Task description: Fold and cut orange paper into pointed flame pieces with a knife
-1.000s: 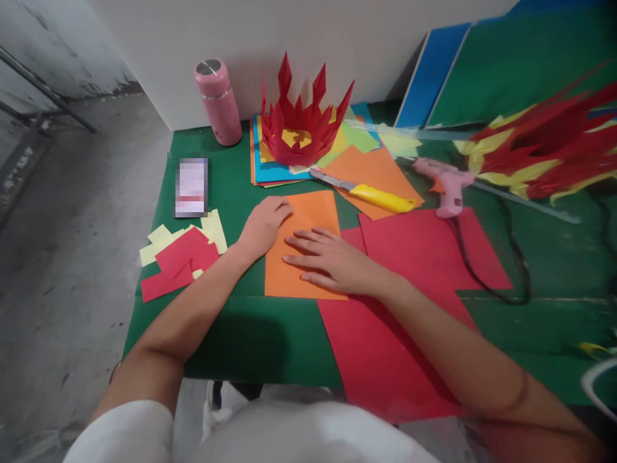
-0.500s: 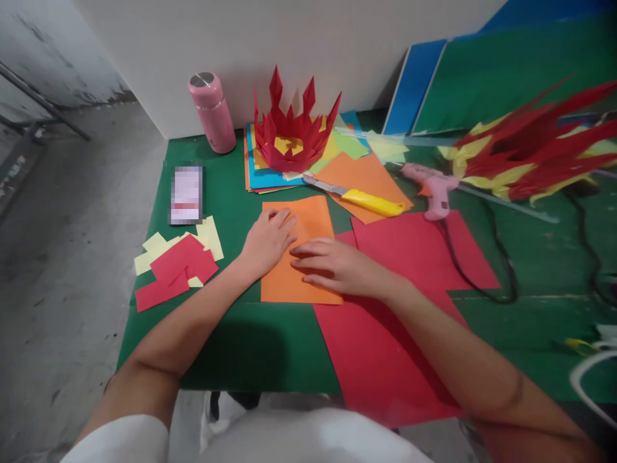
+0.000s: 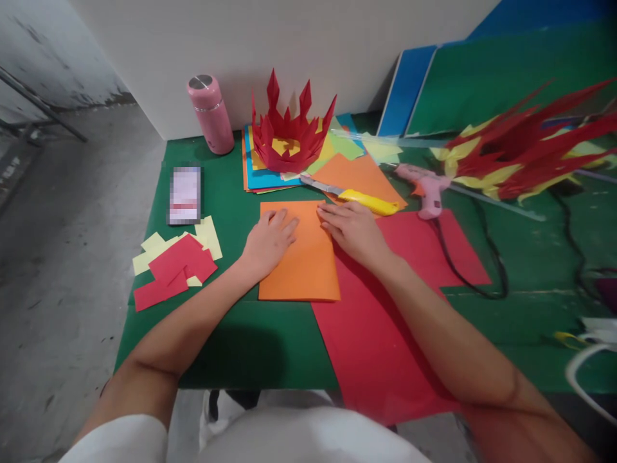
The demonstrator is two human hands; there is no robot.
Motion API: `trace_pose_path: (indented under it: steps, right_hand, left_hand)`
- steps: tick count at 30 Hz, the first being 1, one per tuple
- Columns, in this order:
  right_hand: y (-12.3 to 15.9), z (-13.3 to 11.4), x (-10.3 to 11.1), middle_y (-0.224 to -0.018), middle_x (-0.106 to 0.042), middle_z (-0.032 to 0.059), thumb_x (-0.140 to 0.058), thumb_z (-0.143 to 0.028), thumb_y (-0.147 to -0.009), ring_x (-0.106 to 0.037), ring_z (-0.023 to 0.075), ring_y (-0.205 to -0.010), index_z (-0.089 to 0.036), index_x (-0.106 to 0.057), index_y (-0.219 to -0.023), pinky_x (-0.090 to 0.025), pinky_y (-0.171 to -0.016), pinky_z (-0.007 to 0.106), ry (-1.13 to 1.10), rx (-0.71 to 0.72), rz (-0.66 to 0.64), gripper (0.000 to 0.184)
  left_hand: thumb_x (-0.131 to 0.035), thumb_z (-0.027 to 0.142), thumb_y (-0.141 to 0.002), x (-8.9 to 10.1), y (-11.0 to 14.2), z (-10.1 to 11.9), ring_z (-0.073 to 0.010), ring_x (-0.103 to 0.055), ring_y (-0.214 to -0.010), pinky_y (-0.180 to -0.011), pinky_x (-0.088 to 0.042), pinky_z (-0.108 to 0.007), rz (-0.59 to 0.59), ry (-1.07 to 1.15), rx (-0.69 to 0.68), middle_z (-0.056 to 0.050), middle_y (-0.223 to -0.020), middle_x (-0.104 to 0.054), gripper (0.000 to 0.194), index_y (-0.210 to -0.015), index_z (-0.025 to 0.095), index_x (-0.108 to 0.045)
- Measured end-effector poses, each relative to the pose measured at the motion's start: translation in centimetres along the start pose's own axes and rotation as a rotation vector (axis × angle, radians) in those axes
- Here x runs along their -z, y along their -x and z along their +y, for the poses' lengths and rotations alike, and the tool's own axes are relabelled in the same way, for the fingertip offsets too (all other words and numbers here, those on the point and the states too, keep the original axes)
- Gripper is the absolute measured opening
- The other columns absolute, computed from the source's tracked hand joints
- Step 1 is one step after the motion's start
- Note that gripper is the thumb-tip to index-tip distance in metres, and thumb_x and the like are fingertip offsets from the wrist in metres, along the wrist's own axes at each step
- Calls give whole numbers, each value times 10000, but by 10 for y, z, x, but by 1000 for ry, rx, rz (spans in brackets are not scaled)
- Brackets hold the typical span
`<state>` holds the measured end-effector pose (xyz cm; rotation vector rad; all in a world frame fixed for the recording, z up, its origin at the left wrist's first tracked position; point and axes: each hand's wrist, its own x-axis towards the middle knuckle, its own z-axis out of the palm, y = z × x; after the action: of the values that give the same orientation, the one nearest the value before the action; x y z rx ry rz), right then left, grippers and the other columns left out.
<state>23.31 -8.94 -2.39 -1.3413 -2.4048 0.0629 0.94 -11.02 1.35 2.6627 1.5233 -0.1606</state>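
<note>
A folded sheet of orange paper (image 3: 303,273) lies on the green table in front of me, its right side slightly raised along the fold. My left hand (image 3: 270,241) rests flat on its upper left part, fingers spread. At the upper right edge of the sheet, the fingertips of my right hand (image 3: 354,231) press down, fingers stretched out. Beneath my right forearm are large sheets of red paper (image 3: 371,347). Just beyond the right hand lies a yellow utility knife (image 3: 369,200), its blade pointing left, on another orange sheet (image 3: 349,170).
A red paper crown (image 3: 289,157) stands on stacked coloured paper. Further left are a pink bottle (image 3: 214,122), a blurred phone (image 3: 186,196) and red and yellow paper scraps (image 3: 176,260). To the right lie a pink glue gun (image 3: 429,193) with its cord and red-yellow paper flames (image 3: 520,154).
My right hand has moved from the middle of the orange paper up and right to its upper right edge. The left hand stays in place on the sheet. The view has shifted slightly.
</note>
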Motion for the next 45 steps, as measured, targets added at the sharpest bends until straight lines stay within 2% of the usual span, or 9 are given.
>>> trace_pose_path:
  steps: [6, 11, 15, 19, 28, 34, 40, 42, 45]
  right_hand:
    - [2, 2, -6, -1307, -701, 101, -432, -324, -1018, -615, 297, -1019, -173, -706, -1264, -480, -899, 470, -6, -26, 19, 397]
    - [3, 2, 4, -1350, -671, 94, -454, -340, -1012, -571, 317, -1059, -229, -695, -1255, -444, -892, 481, -18, -14, -46, 360]
    - [12, 0, 22, -1319, -612, 143, -576, -493, -943, -516, 358, -1119, -269, -605, -1315, -424, -846, 477, -21, -6, -106, 435]
    - [22, -5, 33, -1164, -584, 134, -693, -642, -805, -522, 343, -1052, -246, -567, -1201, -423, -829, 451, -89, 23, -231, 574]
    - [22, -21, 42, -1082, -553, 110, -774, -700, -677, -514, 317, -987, -226, -529, -1064, -406, -914, 493, -155, 130, -461, 659]
    - [23, -12, 36, -1044, -568, 92, -744, -740, -683, -518, 303, -952, -240, -529, -996, -415, -860, 443, -134, 120, -407, 628]
    - [-11, -2, 21, -991, -596, 128, -543, -708, -878, -531, 320, -941, -224, -563, -935, -397, -754, 409, 82, -15, -145, 487]
    - [-29, 1, 14, -970, -598, 147, -500, -697, -903, -542, 336, -951, -206, -584, -928, -402, -753, 425, 158, -41, -98, 498]
    - [-53, 6, 4, -966, -601, 156, -487, -698, -905, -555, 355, -963, -194, -618, -967, -422, -765, 453, 225, -63, -16, 524]
  left_hand:
    - [-437, 702, -932, -5, 9, 11, -413, -328, -1465, -1192, -302, -525, 36, 68, 15, -176, -1602, -363, 800, -1542, 184, -416]
    - [-374, 634, -986, -13, 13, 16, -451, -238, -1510, -1211, -188, -629, 30, 64, -36, -98, -1660, -282, 647, -1556, 330, -378]
    - [-392, 643, -978, -16, 11, 16, -459, -210, -1518, -1208, -183, -642, 42, 63, -24, -100, -1671, -256, 663, -1565, 337, -354]
    - [-420, 647, -969, -13, 12, 17, -445, -220, -1520, -1218, -185, -632, 22, 70, -5, -95, -1666, -270, 672, -1564, 343, -354]
    - [-393, 622, -987, -3, 23, 31, -483, -238, -1508, -1199, -240, -632, -65, 3, 152, -154, -1660, -273, 704, -1588, 267, -309]
    - [-428, 591, -985, -7, 26, 35, -488, -227, -1510, -1201, -177, -683, -32, -11, 221, -202, -1652, -261, 735, -1584, 179, -324]
    - [-374, 465, -1022, -16, 23, 29, -344, -146, -1565, -1276, -177, -501, -27, 35, 50, -203, -1670, -173, 716, -1568, 11, -279]
    - [-364, 439, -1029, -19, 22, 29, -351, -162, -1562, -1266, -193, -536, -17, 42, 36, -192, -1672, -178, 670, -1576, 58, -292]
    - [-360, 405, -1038, -20, 23, 30, -412, -173, -1548, -1209, -200, -685, -11, 57, 12, -89, -1686, -210, 568, -1588, 278, -303]
